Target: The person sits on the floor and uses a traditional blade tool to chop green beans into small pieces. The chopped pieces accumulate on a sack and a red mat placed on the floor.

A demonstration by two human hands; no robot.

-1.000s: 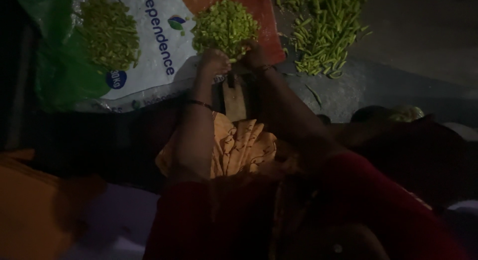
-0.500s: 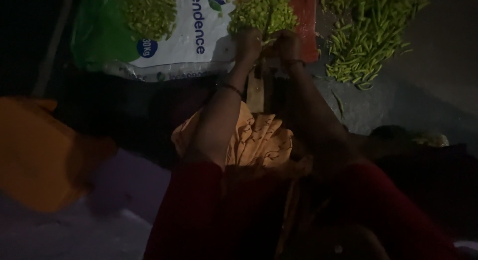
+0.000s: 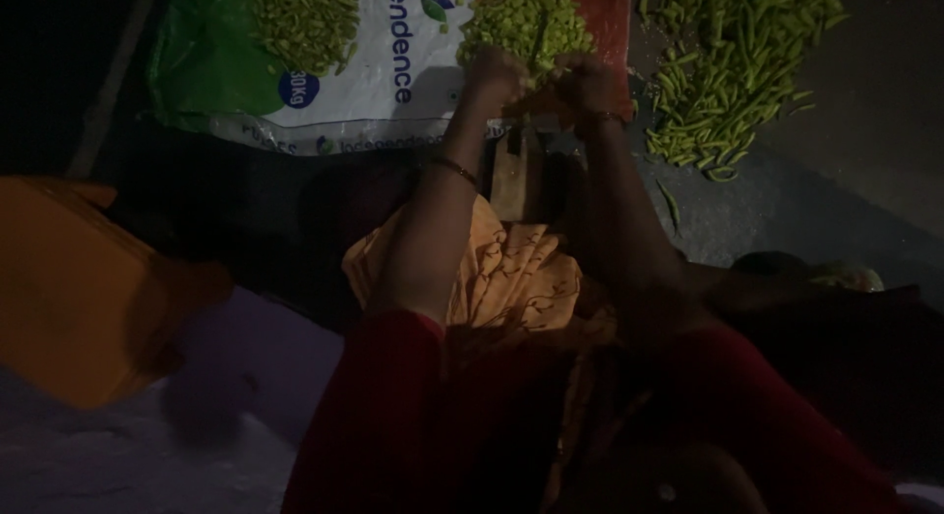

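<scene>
Head view, single frame, dim lighting: both forearms extend away from the camera toward the top centre, where the hands meet over a wooden board [image 3: 515,175] standing lengthwise between them. Left hand [image 3: 495,73] is curled into a loose fist at the near edge of a heap of chopped green pieces [image 3: 529,22]; its fingers are closed, but what they grip cannot be resolved. Right hand [image 3: 584,79] is likewise curled, just beside the left hand, and appears to pinch a slender green pod [image 3: 536,54] that rises between the two hands; the grip itself is too dark to confirm. A thin bangle circles each wrist. The chopped heap lies on a flattened printed sack [image 3: 383,81], white with green and orange panels, spread on the ground. A second heap of chopped green pieces [image 3: 307,22] sits on the green panel of the same sack, well apart to the left of the hands. To the right of the hands, off the sack, a loose pile of whole green pods [image 3: 733,66] lies on the grey floor, with a single stray pod nearer the camera. Orange patterned cloth [image 3: 511,278] covers the lap below the forearms, and dark red sleeves fill the lower frame. An orange object [image 3: 88,288] occupies the left edge; its kind cannot be determined.
</scene>
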